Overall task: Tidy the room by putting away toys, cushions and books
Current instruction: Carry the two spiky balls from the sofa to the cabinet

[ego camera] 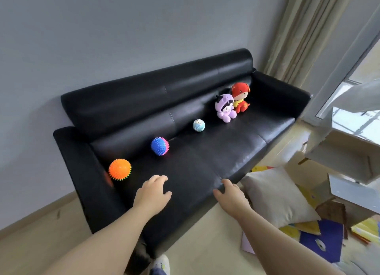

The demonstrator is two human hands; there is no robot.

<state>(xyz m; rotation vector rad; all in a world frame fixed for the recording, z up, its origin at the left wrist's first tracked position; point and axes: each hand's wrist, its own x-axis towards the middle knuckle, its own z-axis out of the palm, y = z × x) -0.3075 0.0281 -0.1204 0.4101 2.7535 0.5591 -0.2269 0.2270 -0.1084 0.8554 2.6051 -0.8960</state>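
Subject area: a black leather sofa [216,151] set against a plain grey wall [102,38].

Five toys lie along the back of the seat, each apart from the next except as noted:
- An orange spiky rubber ball [119,169] sits at the left end, close to the armrest.
- A blue-and-pink spiky rubber ball [160,146] comes next.
- A small white-and-teal smooth ball [198,125] is near the middle.
- A purple plush doll [225,108] sits upright towards the right end.
- A red plush doll [240,97] sits just behind it, touching or nearly so.

The left hand [153,193] is over the front of the seat, near the orange ball but not touching it. Its fingers are loosely curled and it holds nothing. The right hand [232,194] is at the front edge of the seat with relaxed fingers, also holding nothing. Contact with the leather cannot be confirmed.

On the pale wooden floor [30,244] to the right of the sofa lies a white square cushion [277,194], with its corner near the sofa front. Beside and beyond it lie a dark purple flat book [324,239] and yellow flat books [368,229], scattered and overlapping. An open brown cardboard box [329,168] and white shelving [353,151] crowd the right side. A beige curtain [298,28] hangs behind the right armrest. A light shoe [160,264] shows at the bottom edge.
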